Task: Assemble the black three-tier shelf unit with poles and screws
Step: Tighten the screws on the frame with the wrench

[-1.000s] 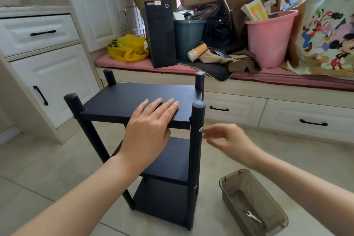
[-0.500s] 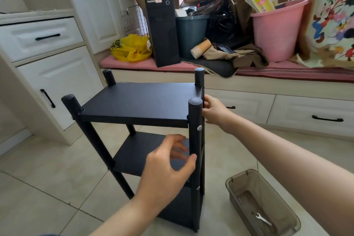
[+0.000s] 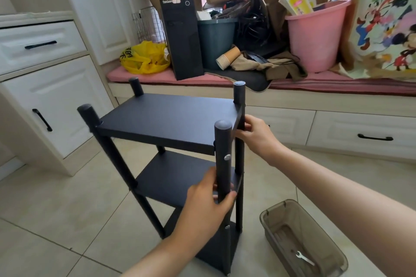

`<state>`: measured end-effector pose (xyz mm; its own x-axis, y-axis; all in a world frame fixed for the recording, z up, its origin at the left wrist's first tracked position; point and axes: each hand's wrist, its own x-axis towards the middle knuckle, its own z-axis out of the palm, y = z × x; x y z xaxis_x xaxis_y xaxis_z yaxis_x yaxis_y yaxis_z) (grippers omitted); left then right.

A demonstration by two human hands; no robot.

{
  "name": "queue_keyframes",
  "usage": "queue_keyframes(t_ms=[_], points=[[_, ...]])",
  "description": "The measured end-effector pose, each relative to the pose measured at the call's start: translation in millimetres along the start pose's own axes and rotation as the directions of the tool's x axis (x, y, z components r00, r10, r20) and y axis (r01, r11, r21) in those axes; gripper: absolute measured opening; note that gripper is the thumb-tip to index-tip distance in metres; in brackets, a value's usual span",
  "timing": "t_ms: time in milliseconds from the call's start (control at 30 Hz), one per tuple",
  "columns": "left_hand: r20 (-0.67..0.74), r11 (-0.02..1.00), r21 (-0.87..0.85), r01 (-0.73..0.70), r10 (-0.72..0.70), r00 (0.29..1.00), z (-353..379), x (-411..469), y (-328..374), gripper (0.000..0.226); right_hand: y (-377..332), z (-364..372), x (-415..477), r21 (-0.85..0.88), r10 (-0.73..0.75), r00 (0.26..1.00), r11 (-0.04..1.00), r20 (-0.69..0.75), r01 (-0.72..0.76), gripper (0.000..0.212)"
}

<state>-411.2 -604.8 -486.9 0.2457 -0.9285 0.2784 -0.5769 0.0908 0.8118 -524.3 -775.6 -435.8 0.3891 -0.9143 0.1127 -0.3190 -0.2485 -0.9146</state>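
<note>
Left hand (image 3: 207, 204) now clasping pole (image 3: 222, 141), thumb wrapped

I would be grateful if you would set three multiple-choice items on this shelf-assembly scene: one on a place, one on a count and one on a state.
1. Where does the small wrench lie?
A. On the top board
B. In the brown bin on the floor
C. In the pink bucket

2. How many boards does the black shelf unit carry?
A. Two
B. Three
C. Four

3. What are the hands doing?
A. Each grips a pole
B. Both lie flat on the top board
C. Both hold the wrench

Answers:
1 B: the wrench lies on the floor of the bin.
2 B: a top, a middle and a bottom board all show.
3 A: the left hand wraps the near pole, and the right hand holds the rear pole.
</note>
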Motion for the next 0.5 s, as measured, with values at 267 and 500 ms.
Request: queue_keyframes(t_ms=[267, 500], points=[[0.007, 0.999, -0.025, 0.042, -0.042, 0.999, -25, 5, -16, 0.035, 7, -24, -32, -0.027, -0.029, 0.995, 0.999, -0.095, 0.027, 0.026], [-0.011, 0.997, -0.019, 0.075, -0.075, 0.997, -45, 11, -26, 0.047, 8, -28, -68, -0.005, -0.009, 0.987, 1.000, -0.163, 0.008, 0.016]])
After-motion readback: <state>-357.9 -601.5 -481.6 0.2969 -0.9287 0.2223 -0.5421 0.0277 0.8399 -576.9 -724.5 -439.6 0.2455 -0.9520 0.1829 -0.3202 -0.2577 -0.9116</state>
